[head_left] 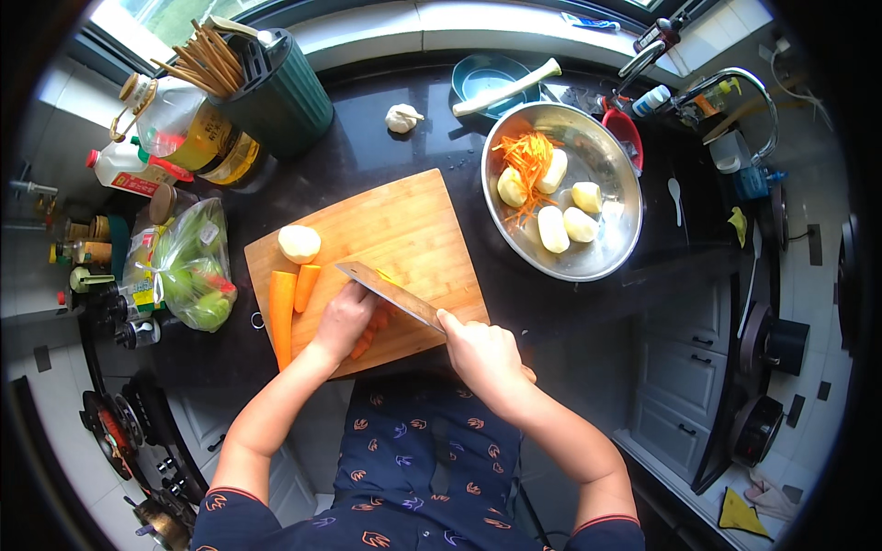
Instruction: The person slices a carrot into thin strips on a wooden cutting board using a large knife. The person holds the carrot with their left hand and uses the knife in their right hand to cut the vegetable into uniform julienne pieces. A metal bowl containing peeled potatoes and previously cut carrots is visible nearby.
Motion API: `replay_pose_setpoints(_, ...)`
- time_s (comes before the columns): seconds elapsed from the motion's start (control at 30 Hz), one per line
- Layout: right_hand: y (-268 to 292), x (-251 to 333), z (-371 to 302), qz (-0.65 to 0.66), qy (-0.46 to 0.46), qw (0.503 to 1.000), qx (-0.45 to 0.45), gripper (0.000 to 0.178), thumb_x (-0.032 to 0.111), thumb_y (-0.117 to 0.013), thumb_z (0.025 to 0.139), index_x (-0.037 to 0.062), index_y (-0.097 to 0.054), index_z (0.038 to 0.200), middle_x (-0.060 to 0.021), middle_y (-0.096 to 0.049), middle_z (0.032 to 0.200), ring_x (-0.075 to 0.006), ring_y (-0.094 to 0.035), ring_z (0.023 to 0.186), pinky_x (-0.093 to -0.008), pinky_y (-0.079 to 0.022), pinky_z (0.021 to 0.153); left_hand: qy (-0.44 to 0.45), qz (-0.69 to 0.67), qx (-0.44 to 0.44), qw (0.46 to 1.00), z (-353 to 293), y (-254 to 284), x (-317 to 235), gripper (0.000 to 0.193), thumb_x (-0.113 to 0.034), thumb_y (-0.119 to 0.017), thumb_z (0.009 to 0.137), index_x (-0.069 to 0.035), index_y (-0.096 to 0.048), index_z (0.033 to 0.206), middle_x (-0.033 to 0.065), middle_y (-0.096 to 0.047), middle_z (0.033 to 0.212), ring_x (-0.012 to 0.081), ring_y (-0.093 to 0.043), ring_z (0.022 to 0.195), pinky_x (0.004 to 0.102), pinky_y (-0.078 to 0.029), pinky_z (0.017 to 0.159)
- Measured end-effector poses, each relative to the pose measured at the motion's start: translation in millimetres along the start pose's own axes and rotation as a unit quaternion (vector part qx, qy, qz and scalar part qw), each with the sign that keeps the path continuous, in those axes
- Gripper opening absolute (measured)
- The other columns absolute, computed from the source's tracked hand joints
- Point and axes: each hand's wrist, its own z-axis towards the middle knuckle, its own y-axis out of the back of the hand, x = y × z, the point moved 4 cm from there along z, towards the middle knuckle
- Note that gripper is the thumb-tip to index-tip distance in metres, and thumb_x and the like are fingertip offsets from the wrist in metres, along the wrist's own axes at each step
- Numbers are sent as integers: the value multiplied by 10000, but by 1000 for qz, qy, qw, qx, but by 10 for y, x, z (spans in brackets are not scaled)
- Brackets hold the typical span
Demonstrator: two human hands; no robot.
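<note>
A cleaver (390, 292) is gripped in the right hand (482, 354), while carrot slices (369, 332) are pinned by the curled left hand (344, 317) on the bamboo cutting board (404, 225), steadied for cutting.

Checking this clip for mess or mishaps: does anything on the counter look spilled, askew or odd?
Nothing stands out. The cutting board sits angled on the counter, the right hand holds the knife over carrot pieces under the left hand, and shredded carrot and peeled potatoes stay inside the metal bowl.
</note>
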Motion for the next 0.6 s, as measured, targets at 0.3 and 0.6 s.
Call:
replay_pose_setpoints(0.3,6,-12,3,-2,-13,1000,8,243,85,-585,894,74,-629,1133,-147,-695,685,-315,-723,621,-427,-576,554,5,-19,5,1000,21,21,8,145,-18,-623,812,-31,-685,942,130,-653,956,297,-695,897,366,-615,706)
replay_pose_setpoints(0.6,-162,-63,37,2,-8,1000,-5,203,86,-583,897,76,-628,1094,-137,-689,666,-312,-718,605,-423,-576,548,-9,-3,-12,1000,10,-5,3,146,-25,-622,815,-23,-690,944,104,-660,935,283,-694,941,369,-615,700)
